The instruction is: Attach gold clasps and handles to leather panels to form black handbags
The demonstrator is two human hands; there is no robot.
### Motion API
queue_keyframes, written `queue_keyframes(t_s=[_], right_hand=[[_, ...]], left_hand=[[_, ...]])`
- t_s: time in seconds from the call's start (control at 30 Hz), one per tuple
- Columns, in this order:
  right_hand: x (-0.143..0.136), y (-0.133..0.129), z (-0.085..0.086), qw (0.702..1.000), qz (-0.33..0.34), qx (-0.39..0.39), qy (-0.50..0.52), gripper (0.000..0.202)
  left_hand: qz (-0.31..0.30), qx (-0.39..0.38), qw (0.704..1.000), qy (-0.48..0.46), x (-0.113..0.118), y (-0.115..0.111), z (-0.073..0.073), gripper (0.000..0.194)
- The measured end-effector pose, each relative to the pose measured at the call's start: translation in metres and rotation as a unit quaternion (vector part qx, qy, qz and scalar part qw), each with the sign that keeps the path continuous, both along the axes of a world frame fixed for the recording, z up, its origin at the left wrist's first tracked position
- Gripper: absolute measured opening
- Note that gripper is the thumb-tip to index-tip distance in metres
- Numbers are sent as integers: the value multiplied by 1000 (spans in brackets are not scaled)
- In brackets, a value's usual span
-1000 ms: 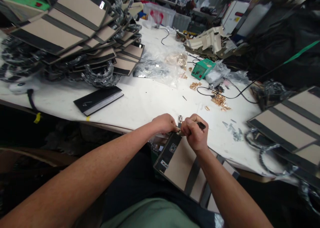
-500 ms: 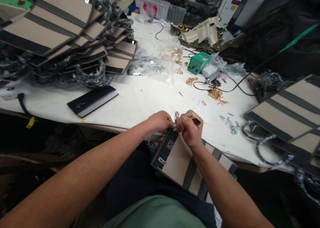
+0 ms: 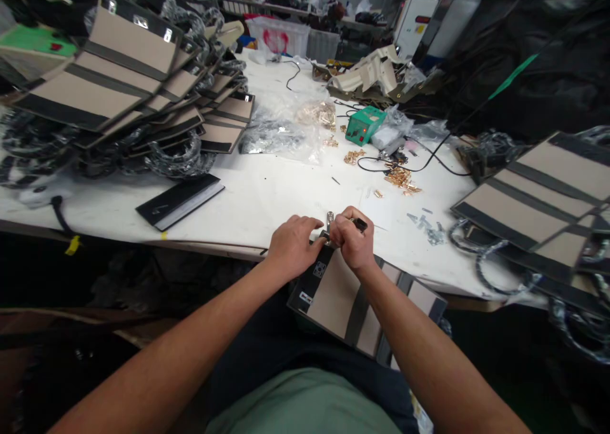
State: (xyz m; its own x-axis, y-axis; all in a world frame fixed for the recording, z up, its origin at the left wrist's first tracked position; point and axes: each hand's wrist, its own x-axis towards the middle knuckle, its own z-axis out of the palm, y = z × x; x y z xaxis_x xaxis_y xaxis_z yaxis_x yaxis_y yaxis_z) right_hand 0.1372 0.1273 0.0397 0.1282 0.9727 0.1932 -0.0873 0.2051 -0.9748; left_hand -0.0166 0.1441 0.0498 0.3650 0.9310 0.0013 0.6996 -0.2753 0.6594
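Half opened the left hand [image 3: 293, 244] from its earlier pinch, leaving thumb and forefinger apart, with the thumb at the 11 o'clock corner of the panel [image 3: 335, 288]; probably just steadying there now. Kept the right hand [image 3: 353, 242] clamped around a dark tool [image 3: 360, 224], at 3 o'clock from the left, beside a metal clip [image 3: 330, 217]. Held the panel at 5 o'clock in view, by the white table [image 3: 257, 199].

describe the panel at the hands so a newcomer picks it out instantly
Follow the white table to its near edge, where the left hand and right hand are close together. The beige, dark-banded panel slants out beneath them. Unlike lookalikes in the left pile and right pile, it alone has hands at its corner.
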Motion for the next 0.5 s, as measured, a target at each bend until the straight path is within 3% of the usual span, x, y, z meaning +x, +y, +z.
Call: queue_keyframes(t_s=[0.03,0.1,0.17,0.23,0.3,0.4,0.5], right_hand=[[0,0,-1,1000,-16,7,4,31],[0,0,-2,999,-33,16,9,29],[0,0,-3,999,-27,16,12,28],[-1,0,-3,999,-25,17,24,28],[-2,0,-2,999,-26,16,34,28],[-3,0,0,999,-24,16,39,28],[-3,2,0,998,-20,15,57,28]], left_hand=[[12,70,997,-29,-6,-19,0,29],[88,120,985,-91,-19,-60,-9,22],[206,58,966,-146,-29,-97,-24,20],[306,-76,920,-232,-34,-123,-41,31],[302,-223,857,-354,-32,-133,-52,44],[217,-364,764,-487,-24,-124,-57,54],[188,-418,740,-491,-17,-107,-59,48]])
